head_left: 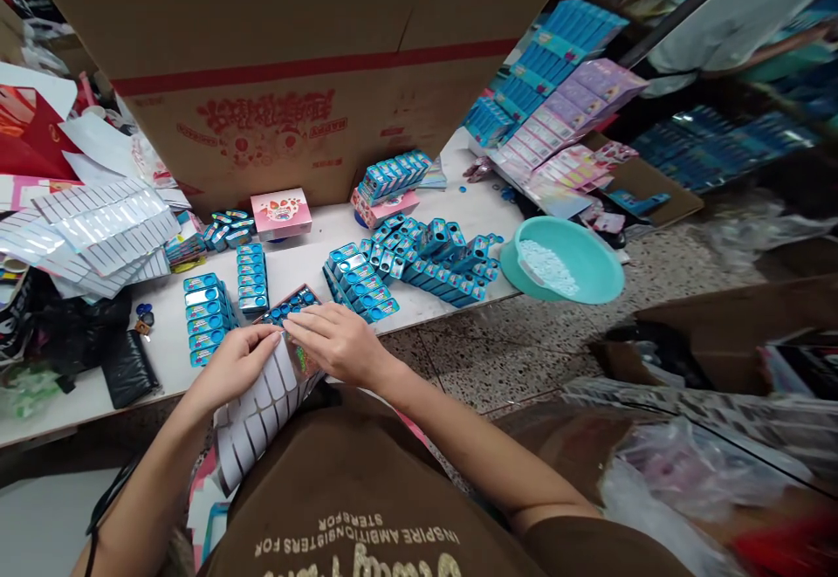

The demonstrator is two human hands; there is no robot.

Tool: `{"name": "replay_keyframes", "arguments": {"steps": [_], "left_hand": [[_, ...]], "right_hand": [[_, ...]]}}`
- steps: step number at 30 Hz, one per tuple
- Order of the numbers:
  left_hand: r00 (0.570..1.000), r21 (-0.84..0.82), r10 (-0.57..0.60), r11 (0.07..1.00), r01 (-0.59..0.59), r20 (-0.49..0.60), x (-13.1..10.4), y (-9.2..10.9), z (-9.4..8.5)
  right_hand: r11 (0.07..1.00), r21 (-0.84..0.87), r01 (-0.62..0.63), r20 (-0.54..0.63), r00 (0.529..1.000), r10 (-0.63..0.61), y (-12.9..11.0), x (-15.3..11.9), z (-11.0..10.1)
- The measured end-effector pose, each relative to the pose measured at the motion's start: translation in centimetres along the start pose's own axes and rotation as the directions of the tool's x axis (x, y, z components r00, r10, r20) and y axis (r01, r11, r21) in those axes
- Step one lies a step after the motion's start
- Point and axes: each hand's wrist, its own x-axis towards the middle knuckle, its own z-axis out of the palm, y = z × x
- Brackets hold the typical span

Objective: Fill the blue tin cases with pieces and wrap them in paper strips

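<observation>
Between my two hands, a sheet of white stickers [258, 411] curls down over my lap, a shiny strip along its upper edge. My left hand [236, 366] is closed on the sheet's upper left edge, thumb on top. Fingers pressed together, my right hand [340, 343] is closed by the sheet's upper right corner; what its fingertips hold is hidden. Right beyond the fingertips sits an open box of small blue tins [292, 302], partly covered by the hands. Stacked blue boxes [360, 280] stand just past my right hand, and more blue boxes [208, 319] stand left.
A large carton [262, 62] rises at the table's back. Pink boxes [281, 213] stand before it. Sticker sheets [111, 228] pile up at left, near a black wallet [129, 376]. A turquoise basin [589, 267] with white pieces overhangs the right edge. Blue boxes [451, 263] lie heaped beside it.
</observation>
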Motion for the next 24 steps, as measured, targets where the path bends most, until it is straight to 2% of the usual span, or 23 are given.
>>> {"name": "replay_keyframes", "arguments": {"steps": [4, 11, 15, 18, 21, 24], "left_hand": [[1.0, 0.043, 0.016, 0.999, -0.015, -0.008, 0.1, -0.3, 0.1], [0.999, 0.086, 0.026, 0.996, -0.025, -0.018, 0.4, -0.2, -0.4], [0.998, 0.216, 0.059, 0.975, -0.06, 0.012, 0.5, 0.0, -0.5], [0.996, 0.342, 0.093, 0.935, -0.094, 0.018, 0.8, -0.2, -0.7], [0.987, 0.512, 0.149, 0.853, -0.099, -0.058, 1.9, -1.3, -1.8], [0.945, 0.701, 0.228, 0.713, 0.001, -0.234, 3.7, -2.9, -4.7]], "right_hand": [[1.0, 0.007, 0.004, -0.034, 0.999, -0.004, -0.1, -0.6, 0.9], [0.992, 0.104, -0.075, -0.086, 0.993, 0.084, -0.2, -0.6, 1.5], [0.994, 0.082, -0.075, -0.137, 0.987, 0.086, 0.1, 0.0, 1.8], [0.996, 0.072, -0.05, -0.097, 0.994, 0.057, 0.4, 0.8, 1.9], [0.994, 0.102, -0.032, -0.061, 0.997, 0.038, 0.6, 1.1, 1.9], [0.978, 0.194, -0.072, -0.088, 0.992, 0.09, 1.0, 0.5, 1.4]]}}
